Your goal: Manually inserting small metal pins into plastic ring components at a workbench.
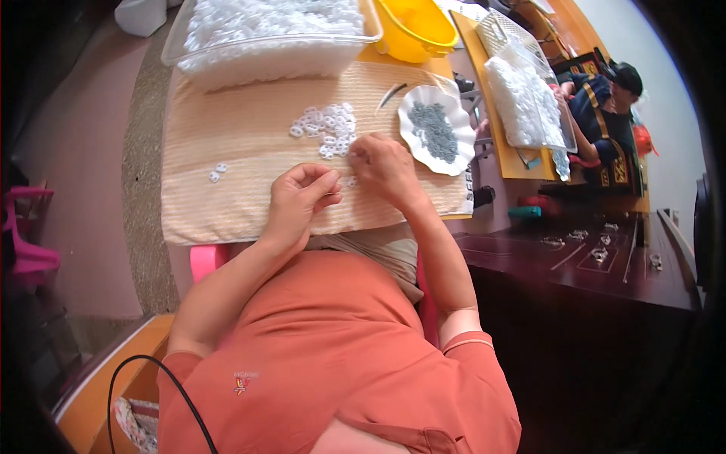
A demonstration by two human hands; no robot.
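My left hand (293,203) is over the towel-covered table, thumb and forefinger pinched together; whatever sits between them is too small to make out. To its right, my right hand (384,168) has its fingers bent and drawn together at the lower right edge of a pile of small white plastic pieces with holes (330,122). Its fingertips hide what they hold, if anything. One white piece (351,181) lies between the two hands. Beyond my right hand stands a white scalloped dish (414,144) with many tiny grey parts (433,129) in it.
A clear bin (272,45) full of white pieces stands at the far edge, beside a yellow basket (416,34). A slim dark tool (392,94) lies near the dish. A few white pieces (217,173) lie at left. Another person (597,113) sits at the far right behind a white-filled bin (525,102).
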